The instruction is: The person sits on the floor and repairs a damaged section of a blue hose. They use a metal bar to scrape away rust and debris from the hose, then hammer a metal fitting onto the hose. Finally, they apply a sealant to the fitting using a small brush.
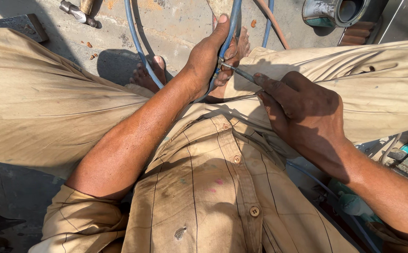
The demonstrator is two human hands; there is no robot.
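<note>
My left hand [211,58] grips a blue hose [234,21] between my knees, thumb stretched up along it. A small metal clamp [220,63] sits on the hose just under my fingers. My right hand [302,107] holds a thin screwdriver [239,71], its tip set against that clamp. A second loop of blue hose [136,40] curves down past my bare foot [150,75]. I am seated, with beige trousers [35,107] and a beige buttoned shirt [213,197] filling most of the view.
On the concrete floor lie a hammer [78,13] and a dark metal block [21,24] at top left. A grey metal cylinder [335,11] stands at top right beside an orange hose [273,22]. Tools and teal parts [407,157] clutter the right edge.
</note>
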